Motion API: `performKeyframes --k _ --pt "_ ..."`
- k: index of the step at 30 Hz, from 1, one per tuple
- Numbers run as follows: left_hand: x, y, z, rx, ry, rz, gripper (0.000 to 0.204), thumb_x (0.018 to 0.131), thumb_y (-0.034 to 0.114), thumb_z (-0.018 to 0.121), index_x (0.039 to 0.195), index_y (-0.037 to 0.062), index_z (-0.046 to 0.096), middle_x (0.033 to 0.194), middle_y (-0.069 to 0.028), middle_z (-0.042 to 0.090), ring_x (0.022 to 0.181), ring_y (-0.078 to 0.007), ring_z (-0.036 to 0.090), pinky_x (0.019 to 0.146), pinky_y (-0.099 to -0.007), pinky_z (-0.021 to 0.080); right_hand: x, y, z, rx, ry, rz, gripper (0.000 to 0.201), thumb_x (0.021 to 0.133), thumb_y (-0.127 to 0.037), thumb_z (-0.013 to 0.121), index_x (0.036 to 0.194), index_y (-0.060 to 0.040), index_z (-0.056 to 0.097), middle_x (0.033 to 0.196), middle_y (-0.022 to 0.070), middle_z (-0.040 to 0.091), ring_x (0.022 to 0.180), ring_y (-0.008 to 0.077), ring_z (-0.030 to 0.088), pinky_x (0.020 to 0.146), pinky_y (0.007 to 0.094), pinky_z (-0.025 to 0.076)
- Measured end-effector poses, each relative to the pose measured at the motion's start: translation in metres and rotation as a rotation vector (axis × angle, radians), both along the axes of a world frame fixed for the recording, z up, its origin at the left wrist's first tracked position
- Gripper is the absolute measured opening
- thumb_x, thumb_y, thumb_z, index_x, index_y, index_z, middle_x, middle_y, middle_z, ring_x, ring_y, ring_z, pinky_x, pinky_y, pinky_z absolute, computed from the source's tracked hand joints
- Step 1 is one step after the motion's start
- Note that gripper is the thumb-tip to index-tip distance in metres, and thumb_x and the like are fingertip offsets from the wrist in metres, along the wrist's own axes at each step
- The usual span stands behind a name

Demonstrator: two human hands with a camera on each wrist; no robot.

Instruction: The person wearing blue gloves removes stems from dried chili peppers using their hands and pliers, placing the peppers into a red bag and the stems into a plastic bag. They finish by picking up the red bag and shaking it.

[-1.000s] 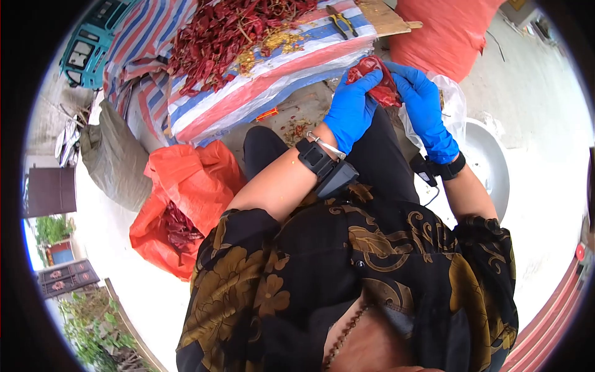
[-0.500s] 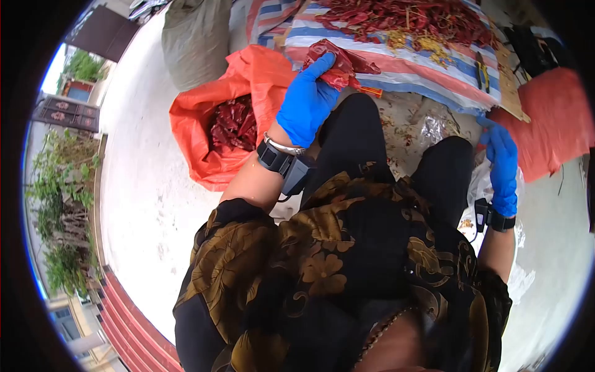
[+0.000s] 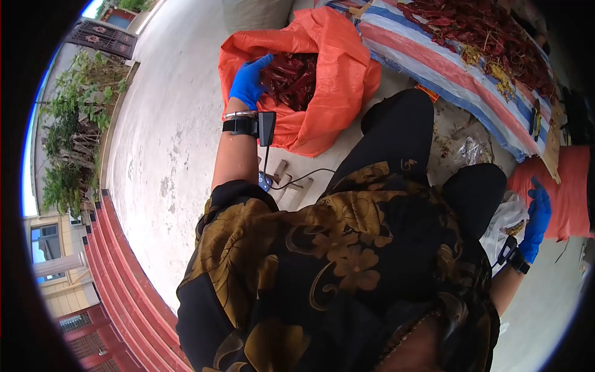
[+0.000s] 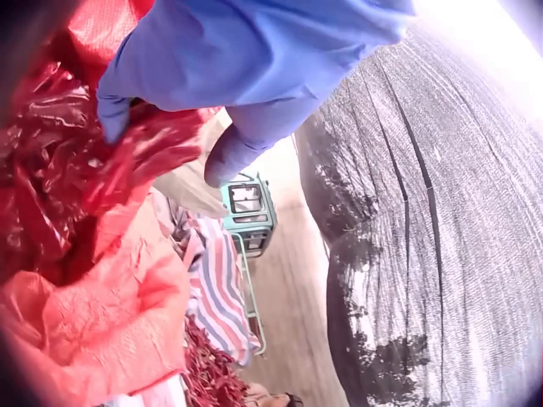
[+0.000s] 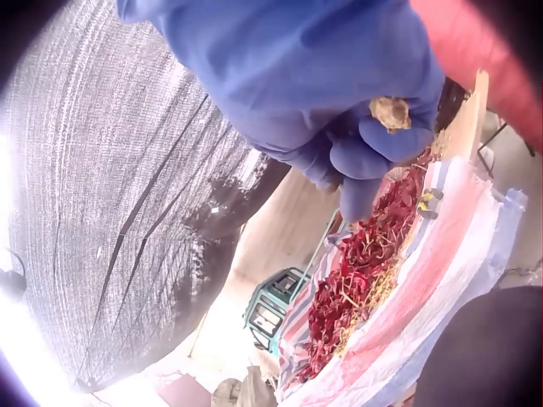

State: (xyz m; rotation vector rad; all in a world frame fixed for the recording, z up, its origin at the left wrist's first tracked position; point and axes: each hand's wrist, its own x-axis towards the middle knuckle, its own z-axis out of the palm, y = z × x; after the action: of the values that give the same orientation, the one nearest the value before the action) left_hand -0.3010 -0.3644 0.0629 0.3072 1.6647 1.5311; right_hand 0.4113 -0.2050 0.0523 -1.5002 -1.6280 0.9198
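Observation:
Dark red dried peppers [image 3: 294, 80] fill an open orange-red woven bag [image 3: 347, 68]. My left hand [image 3: 250, 82], in a blue glove, is over the near-left side of the bag's mouth. The left wrist view has this hand [image 4: 246, 64] with thumb and fingers apart, beside blurred red peppers [image 4: 157, 153] under its fingertips. Off to the right, my gloved right hand [image 3: 538, 214] is beside a clear plastic bag [image 3: 505, 220]. In the right wrist view, the curled fingers of that hand [image 5: 314, 93] pinch a small tan piece [image 5: 390, 114].
A striped sheet [image 3: 427, 56] bears a heap of dried peppers [image 3: 489, 31], yellow bits and pliers [image 3: 535, 121]. A full red sack [image 3: 567, 192] stands at the right, a grey-green sack [image 3: 257, 13] behind the orange bag. My knees are between the hands; a cable crosses the floor.
My left hand has carried red peppers left, away from my right hand, to the orange bag, and its fingers have spread. My right hand has moved right and down. The head view has swung left.

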Motion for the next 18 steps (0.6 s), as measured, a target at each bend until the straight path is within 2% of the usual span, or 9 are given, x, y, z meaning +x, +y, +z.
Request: performKeyframes --k 4,6,7,9,13,15,16,17,18 --pt "0.031 0.007 0.012 0.025 0.417 0.005 0.059 0.072 0.021 0.07 0.121 0.0007 0.045 0.106 -0.01 0.053 0.098 -0.025 0.054 0.083 -0.0301 0.045 0.034 -0.001 -0.025 -0.143 -0.019 -0.059 0.031 0.087 -0.023 0.047 0.111 -0.0069 0.06 0.085 -0.0017 0.058 0.05 -0.0004 0.027 0.047 0.0148 0.022" --pt "0.055 0.018 0.022 0.205 0.483 0.046 0.09 0.066 0.031 0.076 0.129 -0.0078 0.026 0.109 -0.017 0.052 0.092 -0.0213 0.056 0.075 -0.0304 0.048 0.053 -0.007 -0.039 -0.27 -0.032 -0.123 0.033 0.086 -0.025 0.048 0.11 -0.0071 0.06 0.085 0.0015 0.06 0.047 0.0002 0.027 0.044 0.0149 0.023" --pt "0.063 0.023 0.022 0.116 0.627 0.009 0.098 0.063 0.032 0.078 0.13 -0.0107 0.021 0.121 -0.0206 0.044 0.101 -0.0238 0.053 0.083 -0.0307 0.045 0.062 -0.008 -0.048 -0.274 -0.028 -0.128 0.033 0.086 -0.025 0.048 0.11 -0.0071 0.06 0.085 0.0015 0.06 0.047 0.0002 0.027 0.044 0.0149 0.023" --pt "0.073 0.024 0.004 0.044 0.694 -0.093 0.1 0.062 0.032 0.078 0.131 -0.0105 0.019 0.124 -0.0217 0.041 0.107 -0.0248 0.049 0.088 -0.0312 0.042 0.086 -0.016 -0.068 -0.46 0.059 -0.231 0.034 0.085 -0.027 0.049 0.111 -0.0075 0.059 0.085 0.0032 0.061 0.044 0.0006 0.028 0.042 0.0155 0.024" --pt "0.087 0.043 -0.056 -0.058 0.778 -0.486 0.106 0.06 0.034 0.079 0.133 -0.0097 0.016 0.13 -0.0224 0.036 0.119 -0.0271 0.039 0.097 -0.0332 0.035 0.138 -0.043 -0.114 -0.482 0.195 -0.31 0.034 0.086 -0.033 0.049 0.107 -0.0087 0.06 0.073 -0.0026 0.058 0.041 0.0009 0.029 0.036 0.0176 0.021" --pt "0.087 0.046 -0.07 -0.161 0.938 -0.563 0.104 0.06 0.032 0.08 0.133 -0.0085 0.018 0.13 -0.0217 0.036 0.119 -0.0261 0.04 0.097 -0.0335 0.034 0.166 -0.06 -0.135 -0.553 0.259 -0.351 0.036 0.089 -0.037 0.046 0.105 -0.0088 0.061 0.077 -0.0002 0.059 0.043 0.0016 0.029 0.038 0.016 0.023" --pt "0.109 0.045 -0.053 -0.127 0.91 -0.591 0.101 0.061 0.032 0.079 0.133 -0.0075 0.019 0.131 -0.0209 0.036 0.119 -0.0269 0.039 0.098 -0.034 0.034 0.163 -0.071 -0.134 -0.512 0.389 -0.423 0.037 0.087 -0.04 0.049 0.096 -0.008 0.065 0.06 -0.0037 0.051 0.041 0.0043 0.03 0.039 0.019 0.023" --pt "0.121 0.045 -0.041 -0.203 0.872 -0.6 0.097 0.063 0.03 0.077 0.133 -0.007 0.021 0.131 -0.0202 0.037 0.119 -0.0275 0.039 0.098 -0.0347 0.033 0.153 -0.083 -0.125 -0.387 0.312 -0.435 0.037 0.086 -0.039 0.049 0.095 -0.0066 0.065 0.056 -0.0039 0.047 0.042 0.005 0.031 0.04 0.0195 0.024" --pt "0.105 0.049 -0.055 -0.301 1.01 -0.568 0.093 0.065 0.027 0.076 0.133 -0.0062 0.022 0.13 -0.0192 0.038 0.119 -0.0276 0.04 0.099 -0.035 0.032 0.158 -0.086 -0.122 -0.478 0.405 -0.495 0.036 0.086 -0.037 0.049 0.095 -0.006 0.065 0.057 -0.0027 0.048 0.043 0.0053 0.032 0.04 0.0202 0.025"
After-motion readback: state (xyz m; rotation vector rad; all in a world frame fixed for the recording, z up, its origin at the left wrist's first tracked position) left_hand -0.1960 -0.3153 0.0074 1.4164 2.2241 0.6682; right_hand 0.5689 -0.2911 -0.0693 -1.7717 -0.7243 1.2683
